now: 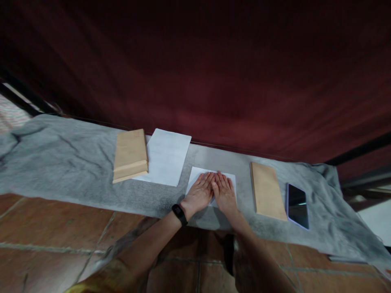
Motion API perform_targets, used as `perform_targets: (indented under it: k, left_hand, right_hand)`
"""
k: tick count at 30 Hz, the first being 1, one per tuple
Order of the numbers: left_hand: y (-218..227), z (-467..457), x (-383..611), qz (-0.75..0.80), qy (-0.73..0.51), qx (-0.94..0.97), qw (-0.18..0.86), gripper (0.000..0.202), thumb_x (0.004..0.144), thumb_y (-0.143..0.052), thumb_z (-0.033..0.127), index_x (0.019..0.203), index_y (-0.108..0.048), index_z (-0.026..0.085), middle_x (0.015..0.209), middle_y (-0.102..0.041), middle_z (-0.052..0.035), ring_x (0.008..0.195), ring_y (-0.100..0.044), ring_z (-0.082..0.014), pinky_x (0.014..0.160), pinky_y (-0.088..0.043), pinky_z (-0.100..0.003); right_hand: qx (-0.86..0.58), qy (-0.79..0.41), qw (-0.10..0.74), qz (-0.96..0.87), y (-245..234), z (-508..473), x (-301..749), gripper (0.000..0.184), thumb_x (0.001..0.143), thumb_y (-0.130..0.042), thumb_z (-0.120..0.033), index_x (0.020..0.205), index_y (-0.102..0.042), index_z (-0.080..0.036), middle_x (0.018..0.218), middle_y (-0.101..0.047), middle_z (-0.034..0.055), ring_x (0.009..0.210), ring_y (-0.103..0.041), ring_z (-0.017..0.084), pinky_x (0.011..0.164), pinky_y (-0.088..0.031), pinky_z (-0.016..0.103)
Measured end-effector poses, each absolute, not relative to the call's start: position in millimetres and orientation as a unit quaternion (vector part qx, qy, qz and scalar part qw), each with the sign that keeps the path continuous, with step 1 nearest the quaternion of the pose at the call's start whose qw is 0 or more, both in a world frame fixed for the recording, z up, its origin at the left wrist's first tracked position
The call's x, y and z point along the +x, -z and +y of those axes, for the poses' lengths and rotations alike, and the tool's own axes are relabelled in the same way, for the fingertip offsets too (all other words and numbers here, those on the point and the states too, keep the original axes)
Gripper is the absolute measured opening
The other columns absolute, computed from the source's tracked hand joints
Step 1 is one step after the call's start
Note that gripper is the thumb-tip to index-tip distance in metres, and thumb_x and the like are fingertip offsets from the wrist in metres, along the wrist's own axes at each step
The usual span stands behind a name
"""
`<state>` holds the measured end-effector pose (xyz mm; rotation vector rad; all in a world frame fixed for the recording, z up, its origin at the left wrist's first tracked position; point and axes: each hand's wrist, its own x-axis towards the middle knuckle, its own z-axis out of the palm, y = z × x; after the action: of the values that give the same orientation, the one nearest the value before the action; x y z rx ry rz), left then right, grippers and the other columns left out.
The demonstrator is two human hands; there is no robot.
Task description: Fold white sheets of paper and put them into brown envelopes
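Observation:
Both my hands lie flat, side by side, on a small white sheet of paper [195, 174], which looks folded. My left hand [200, 193] has its fingers stretched out, and a black wristband [179, 215] is on that wrist. My right hand [224, 193] presses beside it with fingers extended, the fingertips of the two hands nearly meeting. Much of the paper is hidden under the hands. To the left rest larger white sheets [168, 156], partly covered by brown paper envelopes [131, 148].
Another stack of brown envelopes [269, 191] lies on the right. Beyond it is a phone [297, 205] with a dark screen and purple case. A grey cloth [76, 162] covers the narrow bench. A dark red curtain [207, 89] hangs behind; brown tiles [61, 228] form the floor.

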<state>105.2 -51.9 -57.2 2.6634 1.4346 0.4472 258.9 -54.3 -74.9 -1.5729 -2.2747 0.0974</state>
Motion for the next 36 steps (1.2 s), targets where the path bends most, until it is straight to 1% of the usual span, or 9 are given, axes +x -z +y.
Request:
perform_targets:
  k: [3, 7, 11, 16, 20, 25, 29, 32, 36]
  left_hand:
    - [53.9, -52.5, 105.2, 0.468, -0.134, 0.873, 0.037, 0.054, 0.100, -0.032, 0.023, 0.151, -0.038, 0.005, 0.158, -0.040, -0.0179, 0.151, -0.027, -0.0267, 0.125, -0.017, -0.048]
    - [53.6, -53.1, 105.6, 0.468, -0.131, 0.873, 0.036, 0.054, 0.100, -0.035, 0.024, 0.149, -0.040, 0.002, 0.159, -0.037, -0.0202, 0.152, -0.026, -0.0276, 0.126, -0.014, -0.048]
    - [57.5, -53.0, 106.0, 0.468, -0.132, 0.873, 0.035, 0.054, 0.100, -0.036, 0.025, 0.151, -0.039, 0.005, 0.159, -0.037, -0.0189, 0.152, -0.025, -0.0262, 0.125, -0.013, -0.050]
    - [57.5, -50.9, 103.6, 0.465, -0.122, 0.876, 0.044, 0.054, 0.102, -0.033, 0.028, 0.151, -0.039, 0.005, 0.160, -0.035, -0.0175, 0.153, -0.024, -0.0263, 0.125, -0.013, -0.050]
    - [55.5, -45.6, 98.4, 0.473, -0.113, 0.872, 0.057, 0.054, 0.105, -0.026, 0.030, 0.151, -0.038, 0.006, 0.161, -0.034, -0.0149, 0.153, -0.024, -0.0236, 0.126, -0.014, -0.046]
    - [60.0, -40.8, 92.6, 0.518, -0.111, 0.847, 0.029, 0.055, 0.105, -0.024, 0.034, 0.153, -0.036, 0.008, 0.163, -0.032, -0.0132, 0.153, -0.022, -0.0213, 0.126, -0.014, -0.044]
    - [65.0, -42.8, 87.8, 0.548, -0.115, 0.828, -0.001, 0.057, 0.104, -0.026, 0.035, 0.153, -0.034, 0.008, 0.162, -0.033, -0.0141, 0.153, -0.022, -0.0222, 0.126, -0.015, -0.045]
    - [66.1, -45.6, 82.9, 0.567, -0.122, 0.815, -0.018, 0.058, 0.104, -0.027, 0.035, 0.154, -0.033, 0.008, 0.161, -0.035, -0.0150, 0.153, -0.022, -0.0231, 0.126, -0.016, -0.046]
    - [64.0, -49.6, 76.9, 0.585, -0.119, 0.801, -0.026, 0.060, 0.104, -0.026, 0.037, 0.153, -0.034, 0.003, 0.161, -0.032, -0.0182, 0.152, -0.024, -0.0266, 0.125, -0.020, -0.046]
  right_hand:
    - [-0.554, -0.025, 0.186, -0.811, 73.8, -53.5, 259.4, 0.052, 0.107, -0.022, -0.030, 0.151, -0.043, -0.012, 0.159, -0.038, 0.0144, 0.151, -0.027, 0.027, 0.122, -0.019, 0.051]
    - [-0.555, -0.018, 0.185, -0.811, 71.2, -52.0, 260.2, 0.053, 0.107, -0.022, -0.032, 0.153, -0.041, -0.014, 0.159, -0.038, 0.0135, 0.150, -0.029, 0.028, 0.122, -0.019, 0.052]
    - [-0.561, -0.011, 0.174, -0.809, 70.0, -51.2, 260.3, 0.054, 0.107, -0.021, -0.032, 0.152, -0.041, -0.011, 0.159, -0.039, 0.0150, 0.150, -0.030, 0.030, 0.121, -0.021, 0.054]
    - [-0.560, 0.001, 0.163, -0.812, 72.7, -51.1, 261.9, 0.052, 0.106, -0.023, -0.030, 0.151, -0.043, -0.012, 0.159, -0.037, 0.0145, 0.150, -0.029, 0.030, 0.120, -0.022, 0.055]
    - [-0.569, 0.029, 0.172, -0.804, 76.7, -51.3, 264.8, 0.053, 0.107, -0.026, -0.034, 0.153, -0.040, -0.011, 0.158, -0.038, 0.0168, 0.149, -0.033, 0.031, 0.119, -0.025, 0.055]
    - [-0.573, 0.069, 0.194, -0.793, 80.8, -53.4, 269.7, 0.055, 0.106, -0.029, -0.036, 0.154, -0.037, -0.008, 0.156, -0.041, 0.0195, 0.146, -0.037, 0.031, 0.118, -0.027, 0.051]
    - [-0.596, 0.074, 0.201, -0.774, 84.1, -54.8, 274.0, 0.058, 0.107, -0.029, -0.039, 0.154, -0.036, -0.006, 0.155, -0.042, 0.0206, 0.145, -0.039, 0.030, 0.118, -0.029, 0.051]
    - [-0.609, 0.069, 0.204, -0.764, 86.3, -56.0, 278.2, 0.061, 0.106, -0.029, -0.043, 0.154, -0.035, -0.006, 0.155, -0.041, 0.0214, 0.146, -0.037, 0.031, 0.117, -0.029, 0.052]
    - [-0.620, 0.075, 0.204, -0.754, 88.3, -58.8, 285.1, 0.063, 0.106, -0.030, -0.045, 0.155, -0.034, -0.005, 0.156, -0.041, 0.0219, 0.145, -0.039, 0.032, 0.117, -0.029, 0.051]
